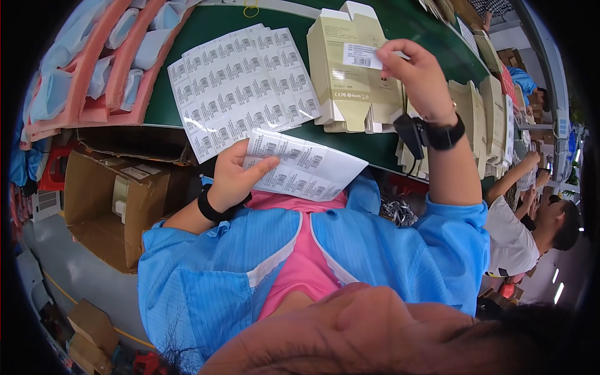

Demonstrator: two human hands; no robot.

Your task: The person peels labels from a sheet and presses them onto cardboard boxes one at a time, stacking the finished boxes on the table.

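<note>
My left hand (234, 178) is closed on a white sheet of barcode labels (325, 165), thumb on top, holding it in front of my body below the table edge. My right hand (417, 78) pinches the right end of a single white barcode label (360, 57). That label lies over the upper part of a pale green-gold stack of flat, unfolded boxes (350, 87); whether it is stuck down I cannot tell. Several more overlapping label sheets (228, 94) are spread on the green table (206, 25), left of the boxes.
Pink foam trays (115, 84) with light blue wrapped pieces stand at the left. An open cardboard box (103, 209) sits below the table's left edge. More flat boxes (494, 119) stand in rows at the right, near a co-worker in a white shirt (512, 240). A yellow rubber band (251, 11) lies at the back.
</note>
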